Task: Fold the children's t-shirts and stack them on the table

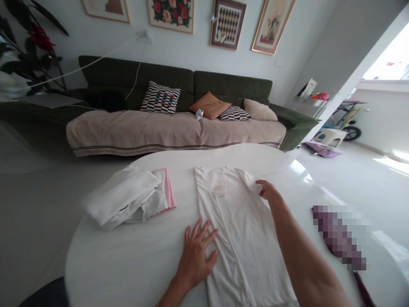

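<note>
A white shirt [246,230] with a short buttoned placket lies spread on the white table [134,268], its collar toward the far edge. Its left side looks folded inward along a long crease. My left hand [198,253] rests flat with fingers spread, partly on the table and partly over the shirt's left edge. At the shirt's upper right, my right hand [268,190] has its fingers closed on the edge of the fabric near the sleeve. Part of the shirt's right side is hidden behind my right forearm.
A pile of folded white and pink clothes [137,196] lies on the table's left. To the right is a dark purple item [338,236], partly pixelated. A green sofa [230,85] with cushions stands beyond the table.
</note>
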The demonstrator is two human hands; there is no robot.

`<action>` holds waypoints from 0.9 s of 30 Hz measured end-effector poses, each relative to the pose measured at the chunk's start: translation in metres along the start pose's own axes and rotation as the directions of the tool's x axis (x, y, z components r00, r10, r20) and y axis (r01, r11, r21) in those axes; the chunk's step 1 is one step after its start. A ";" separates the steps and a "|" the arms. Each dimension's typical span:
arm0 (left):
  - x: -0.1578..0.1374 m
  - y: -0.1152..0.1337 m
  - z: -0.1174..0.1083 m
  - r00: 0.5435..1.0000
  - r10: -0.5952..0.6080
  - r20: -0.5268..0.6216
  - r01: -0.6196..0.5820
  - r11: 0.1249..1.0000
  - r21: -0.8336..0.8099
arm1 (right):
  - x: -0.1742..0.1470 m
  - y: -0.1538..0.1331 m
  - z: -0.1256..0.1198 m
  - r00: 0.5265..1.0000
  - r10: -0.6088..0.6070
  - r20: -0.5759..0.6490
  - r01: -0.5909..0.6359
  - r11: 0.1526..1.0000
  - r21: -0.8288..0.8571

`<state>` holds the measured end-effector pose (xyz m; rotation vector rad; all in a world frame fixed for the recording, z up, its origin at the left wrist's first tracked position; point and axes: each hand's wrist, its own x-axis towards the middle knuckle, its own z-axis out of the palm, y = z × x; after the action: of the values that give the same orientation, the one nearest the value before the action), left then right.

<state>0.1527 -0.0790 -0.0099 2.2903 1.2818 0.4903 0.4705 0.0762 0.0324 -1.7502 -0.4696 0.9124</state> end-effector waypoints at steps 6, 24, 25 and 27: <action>-0.001 0.000 0.000 1.000 -0.001 0.006 0.001 1.000 -0.011 | -0.023 -0.009 0.020 0.930 -0.356 -0.086 0.321 0.906 -0.277; -0.001 -0.004 0.001 0.999 0.041 -0.010 -0.040 0.999 0.024 | -0.111 0.041 0.106 0.565 -0.587 0.580 0.801 0.219 -0.558; -0.002 -0.004 0.002 0.999 0.042 -0.016 -0.042 0.999 0.029 | -0.111 0.042 0.091 0.531 -0.608 0.591 0.826 0.213 -0.522; -0.002 -0.004 0.003 0.999 0.046 -0.026 -0.045 0.998 0.040 | -0.109 0.047 0.046 0.525 -0.650 0.550 0.830 0.245 -0.502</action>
<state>0.1506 -0.0791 -0.0143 2.3576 1.2647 0.5180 0.3613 0.0121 0.0202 -1.7163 -1.9020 0.1475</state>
